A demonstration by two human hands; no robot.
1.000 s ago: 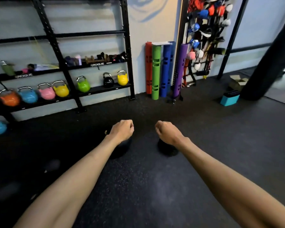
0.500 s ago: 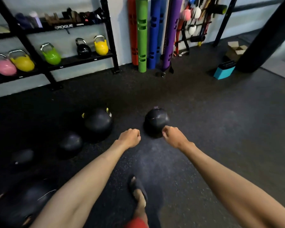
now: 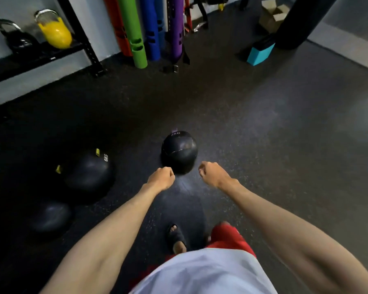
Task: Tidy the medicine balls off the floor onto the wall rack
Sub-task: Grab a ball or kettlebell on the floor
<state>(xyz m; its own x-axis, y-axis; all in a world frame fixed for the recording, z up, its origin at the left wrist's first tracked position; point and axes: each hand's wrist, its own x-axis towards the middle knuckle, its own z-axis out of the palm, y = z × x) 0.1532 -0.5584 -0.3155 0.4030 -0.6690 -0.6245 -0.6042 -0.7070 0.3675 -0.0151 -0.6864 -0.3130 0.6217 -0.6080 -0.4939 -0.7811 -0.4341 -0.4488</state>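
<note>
The fingers of both hands are curled tight into the palms and hold nothing. The left hand (image 3: pixel 160 178) and right hand (image 3: pixel 212 174) hang side by side at the end of outstretched bare arms, with a gap between them. Just beyond that gap a black medicine ball (image 3: pixel 179 152) marked 2KG rests on the floor (image 3: pixel 263 134), and neither hand touches it. To the left lie a bigger ball (image 3: pixel 89 175) marked 6KG and, nearer the person, a smaller ball (image 3: pixel 50 217).

The floor is dark speckled rubber, paler to the right where light falls. A sandalled foot (image 3: pixel 176 236) stands behind the hands.

At the far wall, a black rack (image 3: pixel 81 35) on the left carries a black kettlebell (image 3: pixel 17 39) and a yellow kettlebell (image 3: pixel 55 32) on its low shelf. Upright tubes (image 3: pixel 132 32) in orange, green, blue and purple stand beside it. To the right are a teal box (image 3: pixel 260 53), a cardboard box (image 3: pixel 272 14) and a black punching bag (image 3: pixel 295 20). Between the balls and the wall the floor lies open, as it does to the right.

Compared with half a second ago, the view has tipped further down. The rack's upper shelf has gone from sight, and the 2KG ball now sits clear of the right hand's knuckles. Both hands remain fisted.
</note>
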